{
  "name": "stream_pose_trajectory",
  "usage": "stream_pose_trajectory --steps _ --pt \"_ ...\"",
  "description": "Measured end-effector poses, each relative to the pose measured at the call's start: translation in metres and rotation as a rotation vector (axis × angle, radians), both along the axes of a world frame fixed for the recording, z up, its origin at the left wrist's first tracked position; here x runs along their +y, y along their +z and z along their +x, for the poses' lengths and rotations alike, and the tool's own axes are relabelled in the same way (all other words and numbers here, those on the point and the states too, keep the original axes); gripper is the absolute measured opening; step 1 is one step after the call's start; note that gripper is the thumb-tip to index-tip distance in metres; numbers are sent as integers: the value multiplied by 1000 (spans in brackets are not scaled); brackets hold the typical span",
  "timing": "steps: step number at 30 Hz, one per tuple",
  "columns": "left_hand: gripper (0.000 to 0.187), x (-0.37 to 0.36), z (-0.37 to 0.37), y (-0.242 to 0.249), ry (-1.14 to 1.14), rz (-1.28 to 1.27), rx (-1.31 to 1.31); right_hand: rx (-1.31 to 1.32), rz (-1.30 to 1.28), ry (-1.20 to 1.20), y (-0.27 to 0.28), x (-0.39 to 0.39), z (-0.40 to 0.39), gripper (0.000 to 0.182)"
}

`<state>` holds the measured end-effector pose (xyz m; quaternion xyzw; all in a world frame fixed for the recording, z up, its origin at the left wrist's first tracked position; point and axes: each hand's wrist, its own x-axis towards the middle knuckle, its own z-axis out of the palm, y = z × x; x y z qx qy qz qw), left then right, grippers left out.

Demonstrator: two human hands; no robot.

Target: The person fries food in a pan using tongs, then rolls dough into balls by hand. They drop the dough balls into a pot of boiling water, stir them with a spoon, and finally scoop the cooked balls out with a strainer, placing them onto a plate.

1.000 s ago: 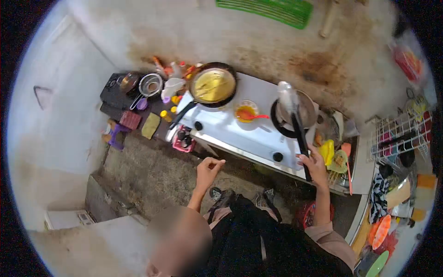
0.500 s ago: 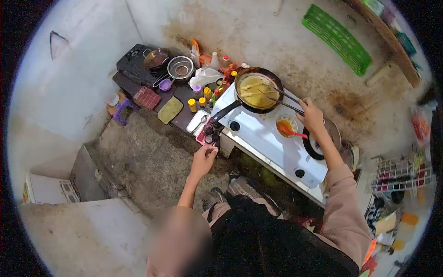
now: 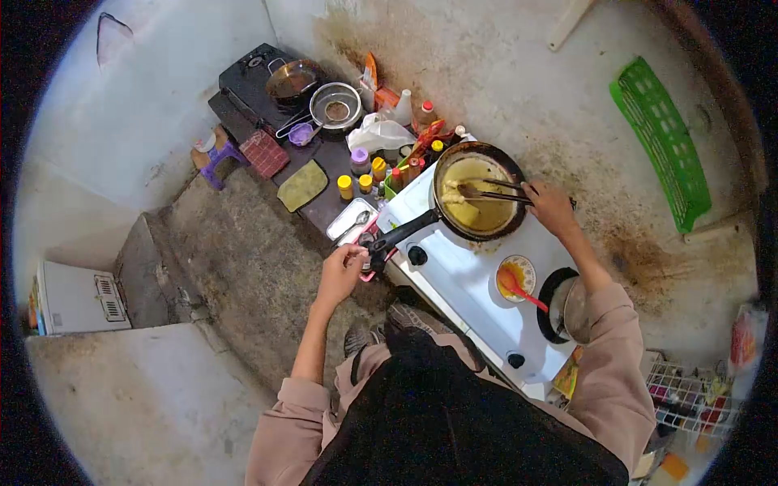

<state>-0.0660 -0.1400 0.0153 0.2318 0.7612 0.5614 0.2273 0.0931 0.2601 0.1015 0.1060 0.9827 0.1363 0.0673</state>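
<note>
My right hand (image 3: 553, 209) is closed around dark tongs (image 3: 494, 194), whose tips reach into the frying pan (image 3: 519, 168). Yellow oil fills the pan's bottom, and pale pieces of food (image 3: 456, 197) lie in it near the tips. The pan stands on the far burner of a white stove (image 3: 458, 279), its black handle (image 3: 408, 231) pointing to the lower left. At the end of this handle is my left hand (image 3: 340, 279), fingers curled together and fingertips right beside it.
A patterned bowl (image 3: 525, 267) of orange sauce with a red spoon (image 3: 527, 293) sits on the stove. Yellow-lidded jars (image 3: 345, 188), a white tray (image 3: 350, 219) and a strainer (image 3: 335, 104) stand on the dark counter at left. A green rack (image 3: 660, 146) hangs on the wall.
My left hand has come up close to the end of the pan handle. My right hand has moved the tongs lower over the pan. The camera view has shifted and turned.
</note>
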Motion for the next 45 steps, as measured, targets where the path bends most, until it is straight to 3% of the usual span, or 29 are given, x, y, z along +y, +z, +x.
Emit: stream_pose_trajectory --steps 5,8,11,14,23,26,32,35,38,45 --pt "17 21 -9 5 55 -3 -143 -105 -219 -97 25 22 -19 41" --pt "16 27 -16 -6 68 -61 -43 -32 -490 -26 18 63 -22 32" --pt "16 32 -18 -4 78 -91 -47 -311 -756 -218 2 102 -34 31" --pt "17 33 -17 -9 105 -50 -105 -314 -975 -394 1 103 -41 32" --pt "17 28 -18 -14 116 -64 -192 -316 -884 -508 29 105 -51 33" --pt "19 24 -18 -13 86 -95 -140 -150 -593 -202 47 88 -46 35" --pt "17 25 -13 -22 134 -62 -74 -283 -330 -196 53 44 -46 29" --pt "17 24 -9 -20 131 -60 -158 -186 -258 -186 57 22 -47 27" --pt "17 21 -8 -30 122 -66 -85 -114 -174 -102 36 39 -41 29" --pt "19 16 -7 -22 91 -124 -89 -136 -6 105 66 29 -55 30"
